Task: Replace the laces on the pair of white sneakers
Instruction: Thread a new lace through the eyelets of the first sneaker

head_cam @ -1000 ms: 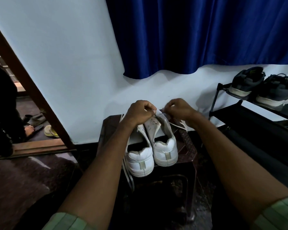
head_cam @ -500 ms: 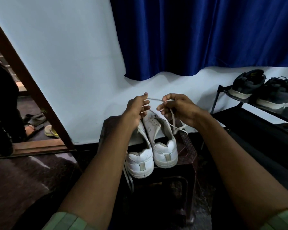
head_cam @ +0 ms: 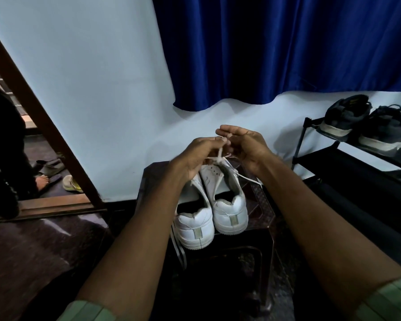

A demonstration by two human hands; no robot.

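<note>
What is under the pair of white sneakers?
The white sneakers stand on a dark stool. A loose lace hangs over its front edge. The seat beneath the soles is covered.

A pale wall (head_cam: 97,93) fills the back of the room; a deep blue curtain (head_cam: 276,47) hangs over its upper right part, and its wavy hem ends above the floor. At the left stands a brown wooden door frame (head_cam: 44,130); beyond its threshold (head_cam: 44,206) some slippers (head_cam: 53,166) lie on the ground and a person in dark clothes (head_cam: 2,144) stands with one bare foot showing. At the right a black shoe rack (head_cam: 347,158) stands against the wall; a pair of dark sneakers (head_cam: 366,126) rests on its top shelf. In the middle is a dark stool (head_cam: 259,205) with a patterned top; the floor (head_cam: 21,251) is dark and a little glossy; the light is dim.
</note>
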